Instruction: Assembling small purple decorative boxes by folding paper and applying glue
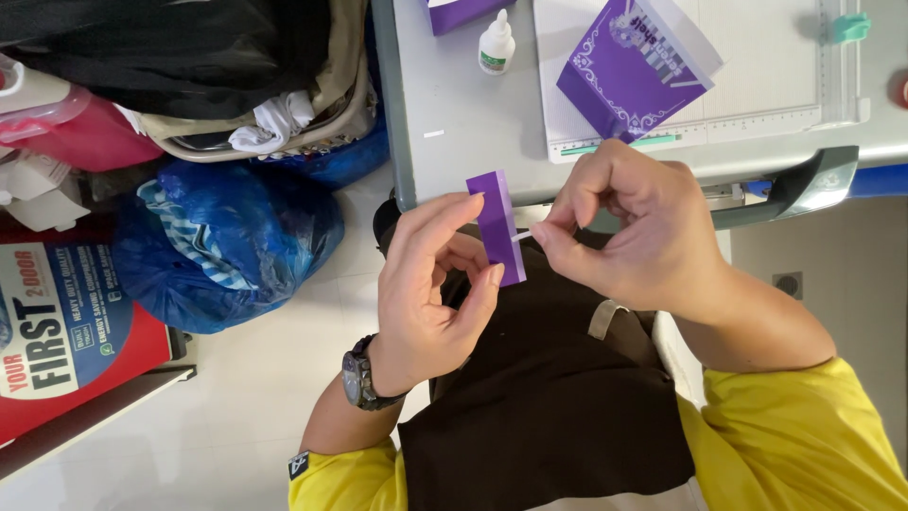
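- Left hand (426,284): fingers closed on a small folded purple card (497,225), thumb at its near end, forefinger at its far end; the card is held upright in the air, just near of the bench (454,123) edge and above the lap.
- Right hand (629,232): fingers pinched shut on a thin white strip (522,235) that sticks out from the card's right face; other fingers curled in.
- Step in hand, as judged: the strip looks like a backing or tab being drawn off the card, so this is a peeling or seating step on a small paper part.
- Next move, as judged: it calls for a steady left-hand hold and a slow, even pull to the right along the card's face, so the paper neither tears nor bends.
- Edges: the bench's near edge lies just beyond the fingertips; a dark handle (804,185) of a device juts out at the right, near the right wrist.
- On the bench: a glue bottle (496,43) at far left, a purple printed card (629,71) lying on a white cutting board (757,66).
- Open room: free space over the dark apron (549,397) in the lap; to the left, a blue bag (227,237) and piled cloth crowd the floor.
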